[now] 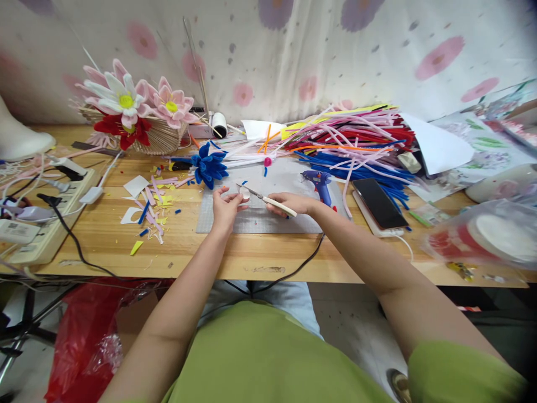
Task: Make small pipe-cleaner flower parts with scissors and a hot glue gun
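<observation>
Over grey mat: left hand pinches small white piece; right hand grips scissors, blade tips at the piece. Glue gun just beside right hand.

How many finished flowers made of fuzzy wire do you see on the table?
4. A white-and-pink flower, a pink flower and a red flower sit at the basket on the left. A blue flower lies near the grey mat. More may be hidden.
</observation>
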`<state>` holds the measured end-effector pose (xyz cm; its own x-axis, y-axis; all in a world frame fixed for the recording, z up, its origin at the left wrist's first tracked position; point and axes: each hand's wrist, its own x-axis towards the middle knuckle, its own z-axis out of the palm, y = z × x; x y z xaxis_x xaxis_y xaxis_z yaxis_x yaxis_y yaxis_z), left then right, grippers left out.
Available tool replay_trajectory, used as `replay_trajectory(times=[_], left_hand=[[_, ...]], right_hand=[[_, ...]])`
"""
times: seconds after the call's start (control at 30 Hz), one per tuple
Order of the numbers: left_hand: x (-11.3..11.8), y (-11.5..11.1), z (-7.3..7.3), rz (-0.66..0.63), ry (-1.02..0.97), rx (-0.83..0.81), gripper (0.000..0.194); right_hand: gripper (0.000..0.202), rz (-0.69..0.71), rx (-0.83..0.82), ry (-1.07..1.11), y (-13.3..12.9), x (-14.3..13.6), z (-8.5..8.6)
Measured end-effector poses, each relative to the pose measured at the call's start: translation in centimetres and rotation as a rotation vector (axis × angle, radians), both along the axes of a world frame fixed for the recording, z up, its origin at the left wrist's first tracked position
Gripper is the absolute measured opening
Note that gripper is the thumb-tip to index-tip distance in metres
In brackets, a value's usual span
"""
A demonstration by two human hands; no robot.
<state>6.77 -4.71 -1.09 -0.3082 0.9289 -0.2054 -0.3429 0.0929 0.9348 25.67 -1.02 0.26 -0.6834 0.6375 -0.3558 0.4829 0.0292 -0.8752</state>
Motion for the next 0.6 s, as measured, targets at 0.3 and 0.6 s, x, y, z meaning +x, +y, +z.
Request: replay_trajectory(times=[0.3, 0.6], left_hand=[[0.1, 0.0, 0.4, -0.068, -0.005, -0.059, 0.044], [-1.0, 0.1, 0.5, -0.058, 0.053, -0.073, 0.044]], right_hand=[[0.035, -0.021, 0.042, -0.007, 0.1, -0.1, -0.3], [0.038, 0.007, 0.082, -0.064, 0.3, 0.1, 0.0]])
